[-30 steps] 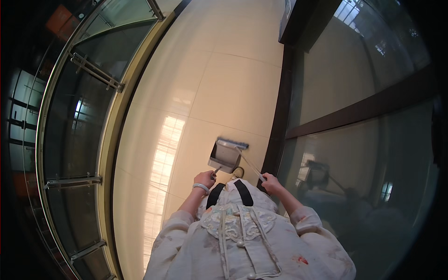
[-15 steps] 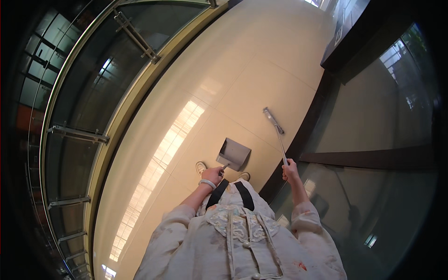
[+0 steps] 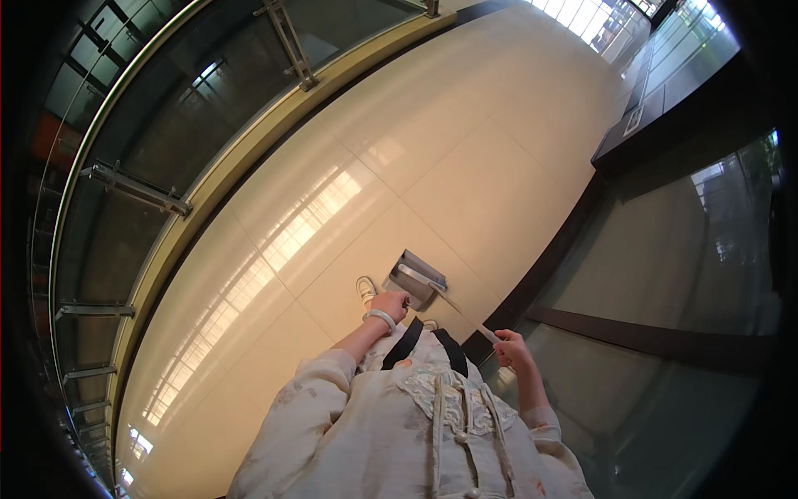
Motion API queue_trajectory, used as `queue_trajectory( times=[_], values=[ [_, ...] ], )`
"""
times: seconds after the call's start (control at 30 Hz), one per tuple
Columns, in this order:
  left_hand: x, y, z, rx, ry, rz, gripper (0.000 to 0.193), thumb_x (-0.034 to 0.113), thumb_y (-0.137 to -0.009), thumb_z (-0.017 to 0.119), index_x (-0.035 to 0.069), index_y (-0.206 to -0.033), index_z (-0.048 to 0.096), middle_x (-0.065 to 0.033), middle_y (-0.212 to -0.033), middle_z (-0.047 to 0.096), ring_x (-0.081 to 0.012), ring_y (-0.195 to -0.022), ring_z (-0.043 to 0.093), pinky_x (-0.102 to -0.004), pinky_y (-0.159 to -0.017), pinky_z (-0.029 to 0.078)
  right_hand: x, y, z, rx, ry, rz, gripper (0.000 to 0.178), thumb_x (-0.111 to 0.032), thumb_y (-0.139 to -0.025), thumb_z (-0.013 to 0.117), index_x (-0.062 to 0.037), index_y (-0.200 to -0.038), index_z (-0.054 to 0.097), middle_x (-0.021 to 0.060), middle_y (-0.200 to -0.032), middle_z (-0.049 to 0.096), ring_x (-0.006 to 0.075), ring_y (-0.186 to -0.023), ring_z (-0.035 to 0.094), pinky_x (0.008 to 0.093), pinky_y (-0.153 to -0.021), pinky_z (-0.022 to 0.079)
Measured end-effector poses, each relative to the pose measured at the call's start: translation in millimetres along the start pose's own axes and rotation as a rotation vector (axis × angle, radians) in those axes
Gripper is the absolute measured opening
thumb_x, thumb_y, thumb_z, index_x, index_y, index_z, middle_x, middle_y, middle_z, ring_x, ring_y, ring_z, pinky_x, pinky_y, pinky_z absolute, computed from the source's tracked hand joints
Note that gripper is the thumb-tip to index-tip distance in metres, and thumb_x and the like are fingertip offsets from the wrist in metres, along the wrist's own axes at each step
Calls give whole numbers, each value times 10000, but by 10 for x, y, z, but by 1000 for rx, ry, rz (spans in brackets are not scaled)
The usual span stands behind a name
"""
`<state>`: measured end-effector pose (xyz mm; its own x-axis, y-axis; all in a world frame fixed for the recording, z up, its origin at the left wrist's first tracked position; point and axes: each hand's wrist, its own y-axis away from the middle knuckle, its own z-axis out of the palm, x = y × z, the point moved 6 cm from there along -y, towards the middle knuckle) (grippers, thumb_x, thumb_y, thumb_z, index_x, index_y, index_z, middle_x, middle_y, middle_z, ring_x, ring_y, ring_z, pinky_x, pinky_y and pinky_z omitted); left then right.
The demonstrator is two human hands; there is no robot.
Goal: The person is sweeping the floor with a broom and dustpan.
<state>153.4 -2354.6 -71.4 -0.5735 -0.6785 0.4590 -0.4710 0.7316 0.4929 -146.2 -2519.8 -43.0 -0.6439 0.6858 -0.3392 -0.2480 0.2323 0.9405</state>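
Note:
My left hand (image 3: 391, 305), with a pale bangle on its wrist, is closed around the handle of a grey dustpan (image 3: 402, 264). The dustpan's handle is mostly hidden by the hand. My right hand (image 3: 510, 349) grips the upper end of a long-handled broom (image 3: 465, 312). Its shaft slants up and left, and the narrow grey head lies across the dustpan's opening. Both tools are low, just in front of my feet, on or close to the tiles; exact contact I cannot tell.
Glossy cream floor tiles (image 3: 465, 150) stretch ahead, with bright light reflections. A glass railing with metal posts (image 3: 137, 191) curves along the left. On the right runs a dark-framed glass wall (image 3: 657, 249), with a dark ledge (image 3: 632, 137) further ahead. My shoe (image 3: 366, 288) stands beside the dustpan.
The broom head has swung left from the open floor to the dustpan. My right hand has moved lower, and the view has shifted along the walkway. The left hand still holds the dustpan.

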Motion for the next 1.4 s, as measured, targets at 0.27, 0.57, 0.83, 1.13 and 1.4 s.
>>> queue_trajectory(
  times=[0.27,0.57,0.83,1.13,1.4],
  values=[
    [-424,-56,-484,40,-17,5,162,176,-715,569,191,-859,643,-89,-787,652,-267,-754,630,-396,-645,487,-615,-271,251,113,-170,-133,427,51,-761,501,-38,-1170,415,30,-555,397,80,-360,317,246,-312,220],
    [-897,-365,-996,-2,-78,-16,193,213,-702,610,196,-893,626,-55,-821,655,-254,-805,624,-395,-681,480,-958,-1165,1586,350,240,-237,229,-7,-714,542,-42,-924,458,60,-558,453,149,-366,419,298,-286,267],
    [-1423,-495,-1283,-10,-73,-51,181,217,-722,590,200,-899,625,-53,-822,656,-242,-809,627,-382,-665,481,-948,-572,1744,-77,2,15,374,49,-749,537,-84,-1089,456,25,-551,384,71,-378,299,234,-327,213],
    [-1969,-457,-1759,48,-45,-96,133,205,-738,551,196,-846,630,-64,-795,650,-249,-787,625,-401,-638,480,-1731,-938,1892,-9,-64,-139,313,56,-746,522,-52,-1024,430,76,-583,465,109,-379,375,240,-327,277],
    [-2321,-464,-1898,54,-41,-160,142,229,-738,563,195,-865,618,-39,-821,654,-238,-806,622,-397,-654,480,-1744,-1536,3023,46,204,-83,386,84,-716,503,-101,-1020,355,78,-549,432,151,-390,412,271,-322,293]
  ],
)
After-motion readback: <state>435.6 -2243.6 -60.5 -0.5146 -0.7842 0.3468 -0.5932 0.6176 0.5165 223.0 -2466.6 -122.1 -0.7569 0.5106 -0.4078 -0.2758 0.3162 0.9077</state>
